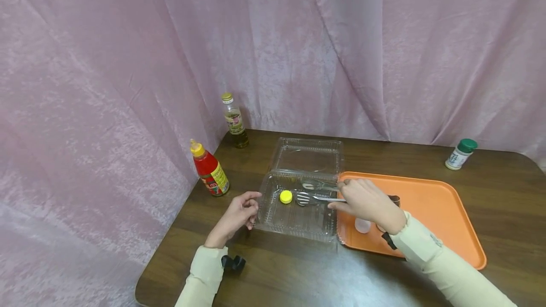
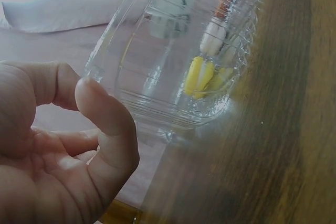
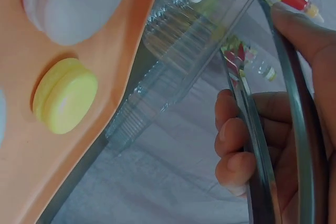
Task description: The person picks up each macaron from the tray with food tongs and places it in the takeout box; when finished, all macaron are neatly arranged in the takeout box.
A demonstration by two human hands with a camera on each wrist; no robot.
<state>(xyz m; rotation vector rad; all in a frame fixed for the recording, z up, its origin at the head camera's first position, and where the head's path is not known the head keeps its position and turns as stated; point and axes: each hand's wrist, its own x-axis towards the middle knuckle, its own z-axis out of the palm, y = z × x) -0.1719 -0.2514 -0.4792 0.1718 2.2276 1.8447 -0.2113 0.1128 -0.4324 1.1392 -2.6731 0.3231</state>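
My right hand grips metal tongs whose arms stand spread over the clear plastic container; one tip is slotted. Inside the container, a yellow macaron and a white macaron sit side by side, the white one hard to make out behind the slotted tip in the head view. With thumb and finger curled together, my left hand pinches the container's left rim. On the orange tray, beneath my right hand, lie a pale macaron and another yellow macaron.
The container's opened lid lies flat behind it. At the left stand a red sauce bottle with a yellow cap and an oil bottle. Back right, there is a green-capped shaker. Pink curtains hang behind the table.
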